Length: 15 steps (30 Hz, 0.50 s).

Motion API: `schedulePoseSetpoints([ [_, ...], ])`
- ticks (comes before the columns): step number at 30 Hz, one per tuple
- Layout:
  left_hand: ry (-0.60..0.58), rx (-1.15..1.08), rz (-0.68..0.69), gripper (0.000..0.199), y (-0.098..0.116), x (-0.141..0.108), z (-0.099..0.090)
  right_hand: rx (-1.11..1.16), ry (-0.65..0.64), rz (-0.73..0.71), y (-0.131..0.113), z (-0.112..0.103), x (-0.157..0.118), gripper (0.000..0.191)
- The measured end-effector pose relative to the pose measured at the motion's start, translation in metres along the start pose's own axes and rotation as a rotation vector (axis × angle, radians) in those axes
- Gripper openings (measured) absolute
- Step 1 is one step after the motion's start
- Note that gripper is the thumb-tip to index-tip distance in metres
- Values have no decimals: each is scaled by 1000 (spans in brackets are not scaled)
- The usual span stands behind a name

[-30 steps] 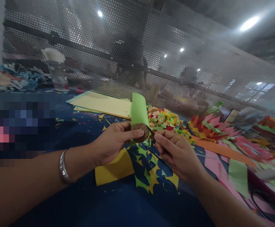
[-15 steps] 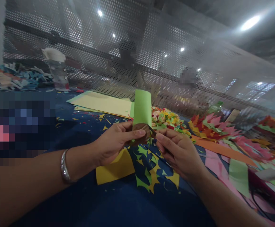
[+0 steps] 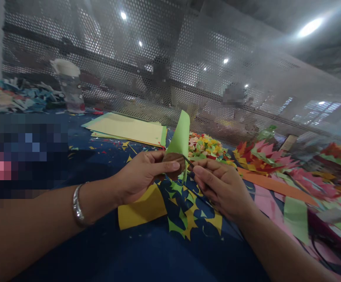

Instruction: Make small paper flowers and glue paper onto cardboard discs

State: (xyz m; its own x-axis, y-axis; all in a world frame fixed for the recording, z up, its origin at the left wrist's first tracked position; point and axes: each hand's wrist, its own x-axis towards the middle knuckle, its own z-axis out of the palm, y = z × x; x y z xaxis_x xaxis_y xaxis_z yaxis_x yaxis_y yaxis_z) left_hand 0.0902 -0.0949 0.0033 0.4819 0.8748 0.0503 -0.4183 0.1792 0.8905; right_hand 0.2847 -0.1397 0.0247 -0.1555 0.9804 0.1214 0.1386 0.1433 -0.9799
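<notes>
My left hand [image 3: 142, 176] is closed on a light green paper strip [image 3: 179, 135] and a brown round-edged flat piece [image 3: 172, 162], its thumb pressing on the brown piece's face. The strip rises curled above the hand, with a narrow end hanging below. My right hand [image 3: 219, 184] pinches a thin dark tool [image 3: 188, 159], whose tip touches the edge of the brown piece and green paper. Its exact kind is hidden by my fingers. Below the hands lie a mustard yellow paper piece [image 3: 142, 209] and jagged green and yellow offcuts [image 3: 190, 217].
A stack of pale yellow sheets [image 3: 129, 127] lies behind my left hand. A pile of small scraps [image 3: 207, 147] sits beyond the right. Red and pink zigzag-cut papers [image 3: 264, 156] and an orange strip [image 3: 273, 186] lie rightward. A lidded cup [image 3: 70, 86] stands back left, before perforated mesh [image 3: 114, 58].
The green strip has turned and narrowed in view, its top leaning right and a lower end now hanging beneath the brown piece. Both hands stay in nearly the same place.
</notes>
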Motion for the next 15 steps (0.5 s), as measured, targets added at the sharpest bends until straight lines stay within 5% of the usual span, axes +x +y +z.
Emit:
schedulePoseSetpoints([
  [15, -48, 144, 4, 24, -1, 2, -4, -76, -14, -35, -1, -6, 2, 28],
])
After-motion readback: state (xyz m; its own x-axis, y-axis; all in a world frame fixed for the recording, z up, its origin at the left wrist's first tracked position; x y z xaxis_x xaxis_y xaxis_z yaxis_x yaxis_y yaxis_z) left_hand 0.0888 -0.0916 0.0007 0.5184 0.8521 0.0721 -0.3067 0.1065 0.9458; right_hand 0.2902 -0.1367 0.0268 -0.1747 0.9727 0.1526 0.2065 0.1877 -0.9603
